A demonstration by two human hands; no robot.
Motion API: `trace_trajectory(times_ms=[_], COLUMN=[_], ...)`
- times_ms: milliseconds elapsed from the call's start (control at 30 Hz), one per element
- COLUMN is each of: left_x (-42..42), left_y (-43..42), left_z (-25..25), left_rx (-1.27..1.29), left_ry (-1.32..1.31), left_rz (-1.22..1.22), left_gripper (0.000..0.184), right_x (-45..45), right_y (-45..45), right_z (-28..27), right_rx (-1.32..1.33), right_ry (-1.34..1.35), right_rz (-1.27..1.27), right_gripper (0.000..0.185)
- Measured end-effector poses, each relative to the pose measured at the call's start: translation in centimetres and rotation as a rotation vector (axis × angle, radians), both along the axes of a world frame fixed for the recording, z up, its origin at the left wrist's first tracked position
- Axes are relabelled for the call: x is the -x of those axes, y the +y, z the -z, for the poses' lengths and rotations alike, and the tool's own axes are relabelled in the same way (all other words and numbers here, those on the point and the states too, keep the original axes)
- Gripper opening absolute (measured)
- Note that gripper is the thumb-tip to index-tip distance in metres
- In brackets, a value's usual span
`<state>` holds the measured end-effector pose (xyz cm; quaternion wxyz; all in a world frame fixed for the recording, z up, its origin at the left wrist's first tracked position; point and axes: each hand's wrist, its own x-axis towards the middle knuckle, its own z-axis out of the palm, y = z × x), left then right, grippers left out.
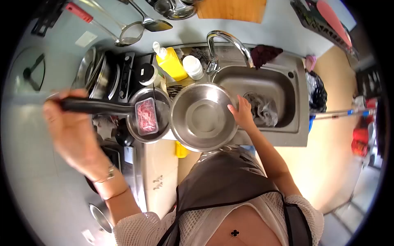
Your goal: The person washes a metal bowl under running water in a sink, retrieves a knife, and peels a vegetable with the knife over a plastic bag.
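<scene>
My left hand is raised and somewhat blurred, fingers wrapped round a long black handle. The handle runs right to the rim of a steel pot; whether they join is hard to make out. Over that pot sits a clear plastic box of pink shredded raw meat. Beside it, a wide steel basin overlaps the sink's left edge, with nothing in it. My right hand is at the basin's right rim, thumb over the inside and fingers outside.
The steel sink holds a crumpled clear plastic bag under the faucet. Behind the basin stand a yellow pump bottle, a white jar and a black-lidded jar. Steel pans lean at left; utensils hang above.
</scene>
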<state>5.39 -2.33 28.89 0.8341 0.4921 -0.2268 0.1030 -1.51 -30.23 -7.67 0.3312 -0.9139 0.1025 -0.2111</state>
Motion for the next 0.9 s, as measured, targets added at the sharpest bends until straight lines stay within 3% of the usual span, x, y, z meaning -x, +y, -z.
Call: trace_trajectory(times_ms=[33,67,100,133,167,233,367,433,467,500,567,600,700,767,800,833,900], left_x=[1.6,2.9,4.6,5.6,6.4,8.1,11.3,12.8,13.4,13.9,14.9,15.5,17.3,16.6,15.1,13.2,10.2], left_y=[-3.1,-6.3,-9.7,-12.1,-14.6,-19.4,-27.0,-30.5,-32.0,-33.6,-36.2,-37.0,-38.8,-38.6,-37.9,-36.8,-35.1], left_z=[1.5,3.1,4.4,6.5,8.7,13.0,18.3,20.4,20.7,21.2,22.3,22.6,22.9,22.9,23.5,24.4,31.7], left_rx=[-0.090,0.070,-0.115,-0.099,-0.245,0.321,0.640,0.794,0.802,0.811,1.034,1.051,0.635,0.281,-0.194,-0.640,-1.059], left_ry=[0.031,0.156,0.186,0.289,0.331,0.609,0.910,0.884,0.932,0.940,1.019,1.038,1.169,1.023,0.848,0.648,0.164], left_rz=[-0.051,-0.011,-0.079,0.010,0.020,0.522,1.017,1.302,1.368,1.367,1.738,1.729,1.523,1.654,1.544,1.384,0.658], left_gripper=[0.017,0.018,0.020,0.022,0.021,0.019,0.024,0.024,0.022,0.022,0.023,0.023,0.037,0.035,0.032,0.029,0.023], right_x=[0.3,0.8,1.3,1.2,1.0,0.1,-1.3,-0.9,-0.8,-0.3,1.5,2.7,4.7,6.4,7.3,8.0,10.2], right_y=[-1.0,-2.7,-4.7,-6.7,-8.8,-12.4,-16.9,-17.8,-18.4,-19.0,-19.8,-20.2,-22.2,-23.8,-24.4,-25.7,-27.2], right_z=[-3.2,-6.2,-8.8,-11.3,-13.4,-16.5,-17.3,-16.9,-16.1,-15.8,-15.2,-15.4,-15.5,-16.7,-17.1,-16.8,-16.3], right_rx=[-0.277,-0.549,-0.538,-0.746,-0.951,-1.192,-1.569,-1.745,-1.750,-1.755,-1.915,-1.962,-2.135,-2.068,-1.991,-1.978,-1.964], right_ry=[0.045,0.107,0.120,0.066,0.005,-0.045,0.164,0.210,0.173,0.179,-0.119,-0.239,-0.373,-0.196,-0.208,-0.180,-0.131], right_rz=[-0.066,-0.126,-0.148,-0.318,-0.479,-0.663,-0.945,-1.002,-1.150,-1.140,-1.314,-1.178,-1.237,-1.140,-0.970,-0.977,-0.860], right_gripper=[0.042,0.044,0.044,0.043,0.043,0.051,0.080,0.091,0.087,0.087,0.073,0.064,0.065,0.066,0.063,0.061,0.060])
